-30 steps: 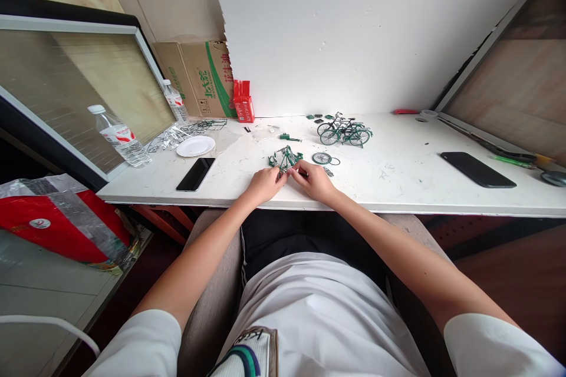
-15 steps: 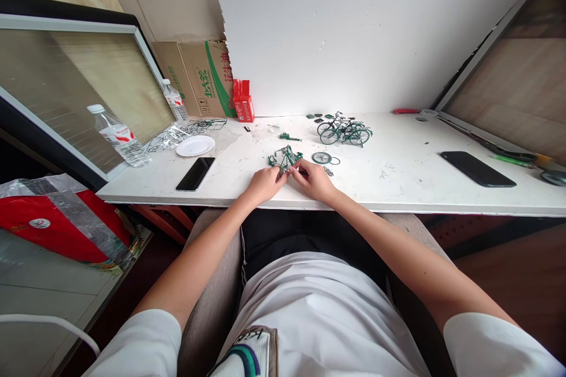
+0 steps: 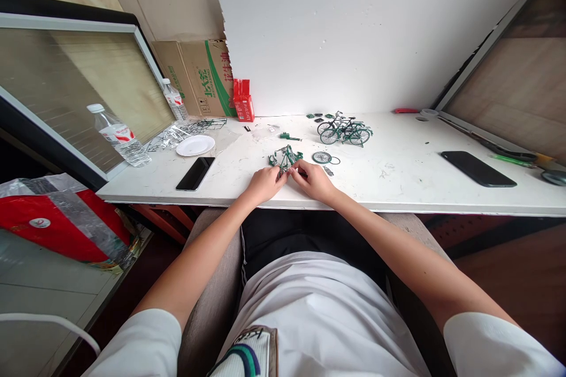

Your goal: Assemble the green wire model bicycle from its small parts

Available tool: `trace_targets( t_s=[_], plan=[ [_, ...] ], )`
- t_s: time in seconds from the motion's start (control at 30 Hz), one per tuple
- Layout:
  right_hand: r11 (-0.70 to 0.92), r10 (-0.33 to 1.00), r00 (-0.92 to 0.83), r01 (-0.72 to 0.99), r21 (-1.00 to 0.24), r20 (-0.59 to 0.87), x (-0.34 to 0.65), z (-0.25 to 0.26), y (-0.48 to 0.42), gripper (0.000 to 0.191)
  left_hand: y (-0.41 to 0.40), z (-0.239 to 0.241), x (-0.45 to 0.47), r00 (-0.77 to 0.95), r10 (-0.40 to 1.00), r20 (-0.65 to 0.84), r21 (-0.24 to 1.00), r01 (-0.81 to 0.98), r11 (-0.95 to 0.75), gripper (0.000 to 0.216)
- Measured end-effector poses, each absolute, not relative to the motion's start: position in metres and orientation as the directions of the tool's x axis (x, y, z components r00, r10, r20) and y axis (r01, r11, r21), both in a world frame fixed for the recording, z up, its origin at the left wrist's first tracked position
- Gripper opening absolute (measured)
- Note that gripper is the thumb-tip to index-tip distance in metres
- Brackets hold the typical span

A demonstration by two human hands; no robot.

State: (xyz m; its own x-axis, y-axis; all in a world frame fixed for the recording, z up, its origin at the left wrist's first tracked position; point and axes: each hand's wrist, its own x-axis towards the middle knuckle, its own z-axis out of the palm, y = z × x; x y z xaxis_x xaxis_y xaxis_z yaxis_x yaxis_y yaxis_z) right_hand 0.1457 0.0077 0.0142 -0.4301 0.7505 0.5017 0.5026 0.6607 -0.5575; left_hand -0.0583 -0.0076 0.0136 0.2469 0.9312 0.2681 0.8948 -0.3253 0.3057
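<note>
A green model bicycle frame is between my two hands, close to the table's front edge. My left hand pinches its lower left part. From the right, my right hand grips it with thumb and forefinger, and the fingertips of both hands nearly meet. What exactly the fingertips press on is too small to make out. To the right of the frame lies a loose green model wheel with a thin ring beside it. A small green part rests just behind the frame.
Assembled model bicycles stand at the back right. Phones lie at left and right. A white plate, part sprues, a water bottle and a red box are at the left. A red-handled tool lies behind.
</note>
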Motion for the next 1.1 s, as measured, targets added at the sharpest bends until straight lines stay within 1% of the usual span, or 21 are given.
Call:
trace_targets(
  t_s=[0.53,0.83,1.1],
  plan=[
    [0.66,0.752,-0.436,0.501,-0.56,0.495,0.1456,0.0144,0.0076,0.031,-0.0072,0.0119,-0.0589,0.251,0.928,0.276,0.314,0.889,-0.334,0.037],
    [0.701,0.713,-0.417,0.443,-0.558,0.564,0.1464,0.015,0.0112,0.04,-0.0072,0.0127,-0.0585,0.248,0.929,0.275,0.307,0.893,-0.329,0.042],
    [0.663,0.747,-0.4,0.498,-0.559,0.53,0.1461,0.0154,0.0096,0.044,-0.0076,0.0128,-0.0584,0.265,0.92,0.288,0.315,0.881,-0.353,0.037]
  ],
)
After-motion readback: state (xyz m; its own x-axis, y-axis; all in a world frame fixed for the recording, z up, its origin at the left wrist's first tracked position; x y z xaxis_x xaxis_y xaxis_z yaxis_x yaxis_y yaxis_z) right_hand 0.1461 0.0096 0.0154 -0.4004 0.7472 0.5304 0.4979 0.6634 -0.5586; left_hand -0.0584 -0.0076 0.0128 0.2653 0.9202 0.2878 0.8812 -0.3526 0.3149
